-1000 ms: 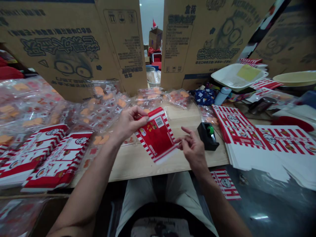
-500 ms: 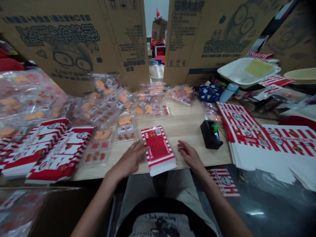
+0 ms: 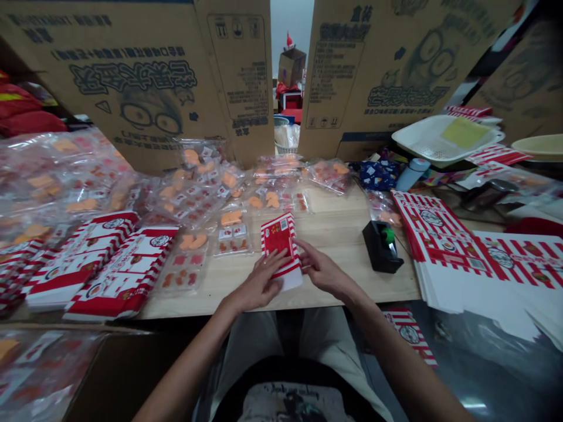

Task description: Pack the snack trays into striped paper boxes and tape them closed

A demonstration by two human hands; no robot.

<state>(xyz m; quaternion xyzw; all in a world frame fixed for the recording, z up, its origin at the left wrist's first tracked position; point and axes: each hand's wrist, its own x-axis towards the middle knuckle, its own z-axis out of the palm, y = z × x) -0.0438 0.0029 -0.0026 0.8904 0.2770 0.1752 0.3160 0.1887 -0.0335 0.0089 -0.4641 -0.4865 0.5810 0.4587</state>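
A flat red-and-white striped carton [image 3: 284, 231] lies on the table in front of me, its white end flap toward my body. My left hand [image 3: 264, 280] rests on its face, fingers stretched flat across the red panel. Along the right edge of the carton is my right hand [image 3: 323, 268], its fingers slightly apart and touching that side. A black tape dispenser [image 3: 382, 249] with a green roll stands to the right of this hand. Clear packs of orange and red pieces [image 3: 233, 231] lie just beyond my left hand.
Striped cartons [image 3: 125, 269] are stacked at the left, near many more clear packs [image 3: 191, 193]. Flat striped card sheets [image 3: 440, 234] pile up at the right. A white basket [image 3: 444, 140] and a blue bottle [image 3: 413, 174] stand behind them. Large cardboard boxes [image 3: 153, 76] wall the back.
Both hands have come in to the carton: the left now lies on its face, the right touches its right edge. The carton has turned slightly and shifted on the table.
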